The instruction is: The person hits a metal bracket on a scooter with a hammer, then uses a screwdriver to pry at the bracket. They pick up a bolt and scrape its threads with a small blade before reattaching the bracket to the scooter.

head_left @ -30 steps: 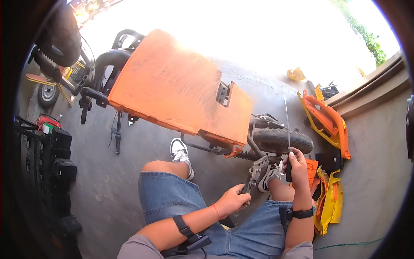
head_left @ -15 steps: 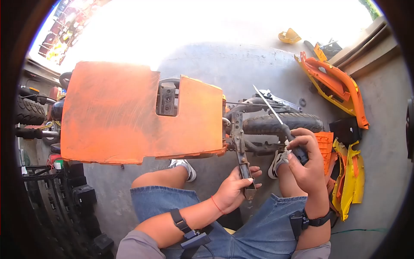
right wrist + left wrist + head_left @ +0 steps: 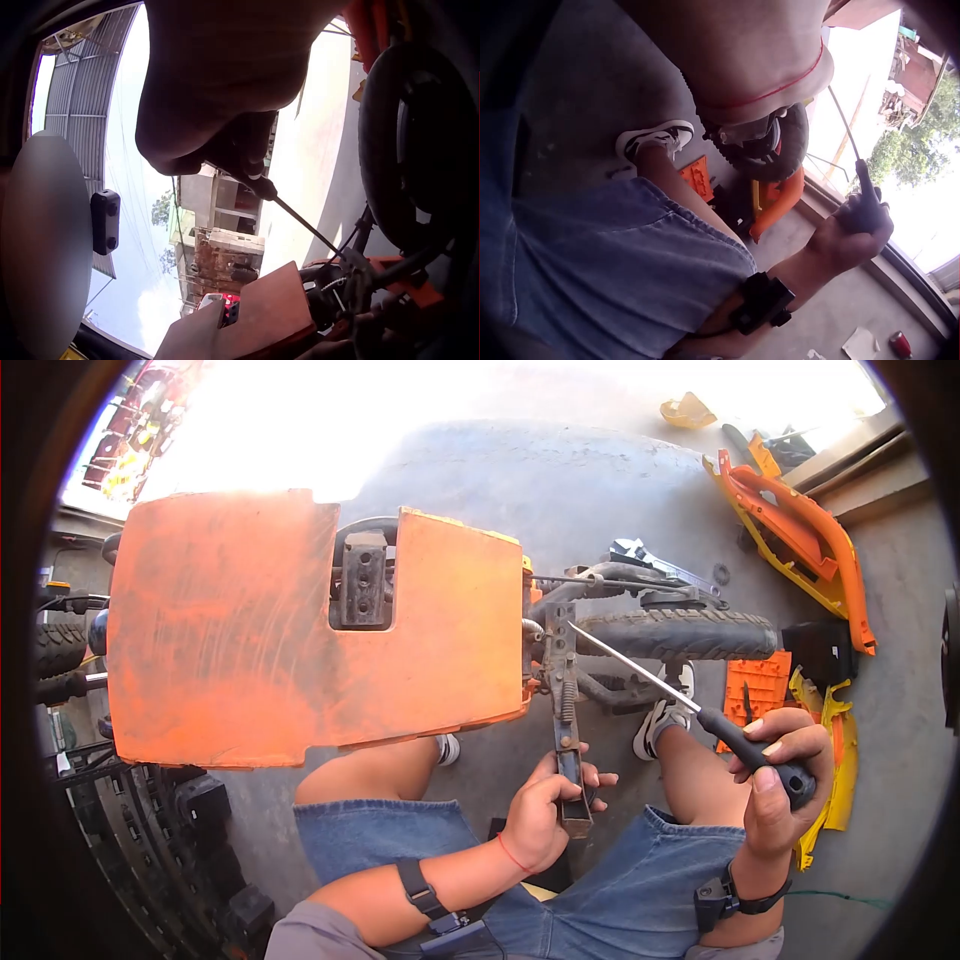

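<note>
My left hand [image 3: 540, 815] grips the lower end of a long, worn metal bracket [image 3: 560, 735] with holes and a coil spring along it. The bracket stands nearly upright in the head view, between an orange-panelled scooter [image 3: 230, 640] and its wheel [image 3: 690, 635]. My right hand [image 3: 790, 780] holds a screwdriver [image 3: 735, 735] by its thick black handle, thumb and fingers around it. Its long shaft slants up and left, the tip overlapping the bracket's upper end in the head view. The left wrist view shows the screwdriver [image 3: 865, 180] too; the left fingers are hidden there.
A wrench [image 3: 665, 565] lies beyond the wheel. Orange and yellow body panels [image 3: 800, 540] lie on the floor at the right, with a black box [image 3: 822, 650] and a yellow panel [image 3: 840, 790] nearer. Dark parts [image 3: 140, 830] line the left side.
The bracket has turned upright and the screwdriver has swung from pointing up to pointing left, its tip lowered toward the bracket. My head view has shifted, bringing the scooter panel square across the left.
</note>
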Action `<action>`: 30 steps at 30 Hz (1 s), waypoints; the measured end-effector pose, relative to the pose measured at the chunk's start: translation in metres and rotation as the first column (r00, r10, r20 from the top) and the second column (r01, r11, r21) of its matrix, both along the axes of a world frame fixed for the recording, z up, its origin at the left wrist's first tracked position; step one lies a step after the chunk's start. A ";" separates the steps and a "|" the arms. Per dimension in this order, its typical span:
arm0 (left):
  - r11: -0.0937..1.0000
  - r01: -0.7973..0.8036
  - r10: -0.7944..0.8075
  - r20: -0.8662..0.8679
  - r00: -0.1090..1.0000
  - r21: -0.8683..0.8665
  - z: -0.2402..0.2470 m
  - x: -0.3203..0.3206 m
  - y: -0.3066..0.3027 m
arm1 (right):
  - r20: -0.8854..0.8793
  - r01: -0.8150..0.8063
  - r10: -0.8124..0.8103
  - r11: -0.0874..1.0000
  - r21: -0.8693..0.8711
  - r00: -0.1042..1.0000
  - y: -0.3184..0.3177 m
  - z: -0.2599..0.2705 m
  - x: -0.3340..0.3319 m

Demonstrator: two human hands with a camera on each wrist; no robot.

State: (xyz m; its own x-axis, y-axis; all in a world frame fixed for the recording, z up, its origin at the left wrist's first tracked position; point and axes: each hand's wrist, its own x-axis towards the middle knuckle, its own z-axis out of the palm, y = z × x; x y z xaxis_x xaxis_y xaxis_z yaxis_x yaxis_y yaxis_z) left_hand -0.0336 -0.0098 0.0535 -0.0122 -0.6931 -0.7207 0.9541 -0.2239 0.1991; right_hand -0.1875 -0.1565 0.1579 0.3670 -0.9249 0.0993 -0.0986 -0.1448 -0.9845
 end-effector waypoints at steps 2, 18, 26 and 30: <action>0.995 -0.090 0.084 -0.121 0.989 -0.049 -0.007 0.001 0.004 | -0.040 -0.053 0.052 0.999 -0.012 0.998 0.001 0.000 0.001; 0.997 0.042 -0.048 0.106 0.993 0.061 0.003 -0.004 -0.009 | -0.042 -0.390 0.391 0.896 -0.212 0.920 0.000 -0.003 0.036; 0.998 -0.038 0.031 0.152 0.988 0.046 0.007 -0.026 -0.020 | 0.490 0.055 0.076 0.968 -0.246 0.868 0.000 0.025 0.096; 0.992 -0.001 -0.028 0.223 0.975 0.127 0.008 -0.027 -0.023 | 0.521 0.118 0.057 0.948 -0.296 0.851 0.003 0.036 0.112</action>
